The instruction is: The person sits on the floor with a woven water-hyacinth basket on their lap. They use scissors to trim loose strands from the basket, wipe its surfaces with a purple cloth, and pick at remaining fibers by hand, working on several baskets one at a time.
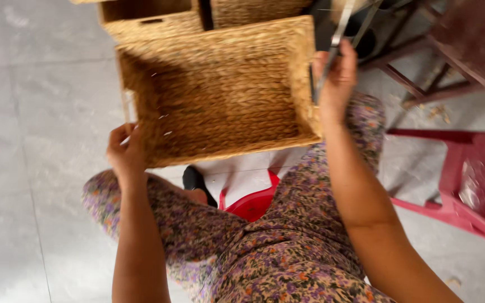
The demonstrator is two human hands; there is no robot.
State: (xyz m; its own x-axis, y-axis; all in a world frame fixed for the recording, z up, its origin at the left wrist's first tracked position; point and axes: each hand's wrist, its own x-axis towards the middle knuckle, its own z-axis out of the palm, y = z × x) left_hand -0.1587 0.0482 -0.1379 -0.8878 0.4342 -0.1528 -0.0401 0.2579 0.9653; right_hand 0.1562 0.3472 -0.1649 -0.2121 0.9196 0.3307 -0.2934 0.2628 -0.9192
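Left hand [126, 150] grips woven basket [220, 90] corner; right hand [337, 81] holds scissors [341, 33].

Grey tiled floor [40, 112]; red plastic chair [472, 185], dark wooden stool [456, 50].

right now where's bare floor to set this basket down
Bare grey floor lies open left of the woven basket and the left hand. It is crowded on the right: the right hand holds scissors, with a wooden stool and red chair beyond. More baskets sit behind.
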